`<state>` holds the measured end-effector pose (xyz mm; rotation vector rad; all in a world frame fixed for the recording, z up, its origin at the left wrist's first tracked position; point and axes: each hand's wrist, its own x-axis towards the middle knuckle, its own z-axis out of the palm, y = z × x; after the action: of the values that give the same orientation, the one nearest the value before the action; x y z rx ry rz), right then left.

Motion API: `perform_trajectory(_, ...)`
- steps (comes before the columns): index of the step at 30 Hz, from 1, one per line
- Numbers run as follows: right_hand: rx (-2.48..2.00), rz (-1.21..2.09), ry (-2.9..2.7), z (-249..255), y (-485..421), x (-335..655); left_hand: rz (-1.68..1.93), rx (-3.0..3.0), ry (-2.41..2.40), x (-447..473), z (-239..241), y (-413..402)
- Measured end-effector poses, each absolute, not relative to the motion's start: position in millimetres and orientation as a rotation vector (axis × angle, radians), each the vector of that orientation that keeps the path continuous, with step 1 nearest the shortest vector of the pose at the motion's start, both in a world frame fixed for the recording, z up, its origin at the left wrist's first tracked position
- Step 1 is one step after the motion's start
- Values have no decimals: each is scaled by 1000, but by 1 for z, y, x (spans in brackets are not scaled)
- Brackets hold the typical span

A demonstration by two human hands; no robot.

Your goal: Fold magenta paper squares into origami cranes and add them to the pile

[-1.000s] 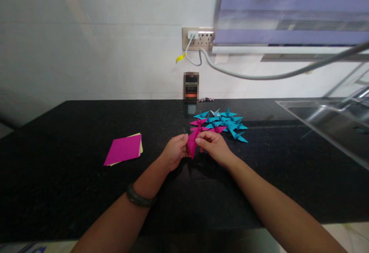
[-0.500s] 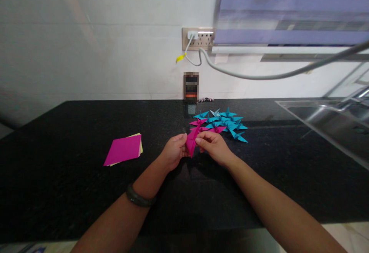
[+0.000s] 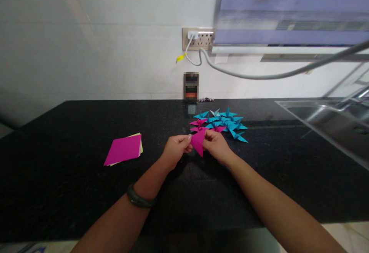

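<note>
A folded magenta paper (image 3: 198, 143), triangular in outline, is held up between my two hands over the counter. My left hand (image 3: 176, 150) pinches its left corner between thumb and fingers. On the opposite side my right hand (image 3: 216, 145) grips the paper's right edge, its fingertips partly hidden behind the sheet. Just beyond the hands lie several blue paper cranes (image 3: 226, 122) and a few magenta paper cranes (image 3: 198, 122). One pale blue crane (image 3: 215, 113) sits among them at the back.
On the black counter (image 3: 72, 191), a stack of square paper (image 3: 123, 149) with magenta on top lies to the left. A pixelated upright object (image 3: 191, 87) leans at the wall beside a beaded string (image 3: 206, 100). A metal sink (image 3: 340, 126) is at the right.
The magenta paper has turned from a narrow, upright shape to a wider triangular face and shifted slightly right. Both hands stay on it, with their fingers shifted a little.
</note>
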<state>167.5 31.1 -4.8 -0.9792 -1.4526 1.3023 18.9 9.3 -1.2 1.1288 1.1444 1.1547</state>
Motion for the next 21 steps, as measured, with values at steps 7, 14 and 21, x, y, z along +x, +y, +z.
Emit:
perform_trajectory(7,-998,1013,-1667,-10,32,170,1018,1210,1105,21,0,6)
perform_trajectory(14,-943,661,-1897,-4,26,172,961,1016,1142,20,1,9)
perform_trajectory(21,-935,629,-2032,-2,24,173,911,1074,1136,19,-2,7)
